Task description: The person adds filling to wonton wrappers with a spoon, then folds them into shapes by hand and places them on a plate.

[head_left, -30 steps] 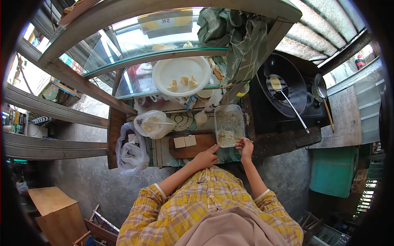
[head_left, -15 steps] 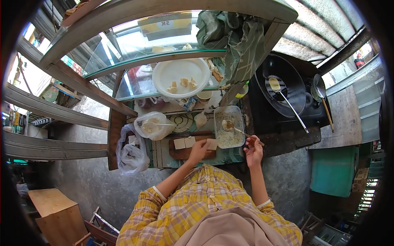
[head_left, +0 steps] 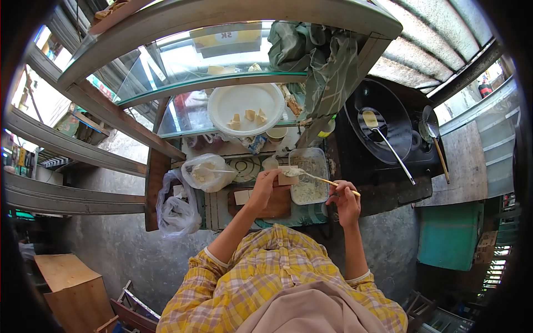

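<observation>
My left hand (head_left: 263, 188) pinches the edge of a pale beige square wrapper (head_left: 286, 180), held above the left rim of a clear plastic container (head_left: 322, 195). In my right hand (head_left: 347, 205) is a spoon with a golden handle (head_left: 337, 184). Its bowl carries a whitish, lumpy filling (head_left: 294, 172) and overlaps the wrapper in this view. More of the same mixture lies in the container. Under my left forearm, a brown wooden board (head_left: 275, 207) bears other beige squares (head_left: 242, 197), partly hidden by my hand.
A white plate (head_left: 216, 102) with several folded beige pieces stands behind the glass shelf. Plastic bags (head_left: 177, 213) sit at the counter's left end. To the right, a black wok (head_left: 363, 136) on a stove holds a long-handled spatula (head_left: 394, 156); a wooden-handled skimmer (head_left: 441, 158) lies beside it.
My left hand has lifted the wrapper up from over the board toward the container. My right hand has raised the spoon, loaded with filling, out of the container to the wrapper.
</observation>
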### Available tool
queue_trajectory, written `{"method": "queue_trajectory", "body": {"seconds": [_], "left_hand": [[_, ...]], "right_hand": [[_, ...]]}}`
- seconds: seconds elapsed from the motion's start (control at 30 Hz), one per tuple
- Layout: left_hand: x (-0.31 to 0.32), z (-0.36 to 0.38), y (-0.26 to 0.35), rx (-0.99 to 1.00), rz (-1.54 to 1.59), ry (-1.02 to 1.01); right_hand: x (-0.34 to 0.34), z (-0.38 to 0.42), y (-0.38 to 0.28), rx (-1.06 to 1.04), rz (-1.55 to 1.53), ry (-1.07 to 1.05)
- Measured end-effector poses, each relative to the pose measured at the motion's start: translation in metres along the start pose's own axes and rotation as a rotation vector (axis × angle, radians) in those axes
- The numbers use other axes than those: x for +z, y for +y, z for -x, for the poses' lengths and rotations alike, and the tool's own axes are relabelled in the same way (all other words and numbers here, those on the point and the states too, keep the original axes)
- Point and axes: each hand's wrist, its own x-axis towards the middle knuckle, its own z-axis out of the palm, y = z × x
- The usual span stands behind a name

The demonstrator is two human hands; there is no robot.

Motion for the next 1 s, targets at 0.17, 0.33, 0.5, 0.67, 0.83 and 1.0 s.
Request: {"method": "queue_trajectory", "body": {"seconds": [0.17, 0.33, 0.5, 0.67, 0.83, 1.0], "left_hand": [[-0.001, 0.002, -0.003, -0.096, 0.242, -0.041], [-0.005, 0.002, -0.001, -0.245, 0.453, -0.09], [-0.001, 0.008, 0.004, -0.294, 0.552, -0.144], [0.001, 0.011, 0.002, -0.321, 0.577, -0.125], [0.001, 0.011, 0.003, -0.347, 0.577, -0.102], [-0.002, 0.01, 0.0, -0.36, 0.591, -0.105]], "right_hand": [[-0.004, 0.0, 0.007, 0.039, -0.128, 0.035], [-0.01, 0.003, 0.019, 0.128, -0.302, 0.075], [-0.012, 0.004, 0.027, 0.177, -0.414, 0.074], [-0.014, 0.006, 0.029, 0.188, -0.424, 0.06], [-0.015, 0.007, 0.027, 0.191, -0.412, 0.065], [-0.017, 0.006, 0.025, 0.191, -0.398, 0.062]]}}
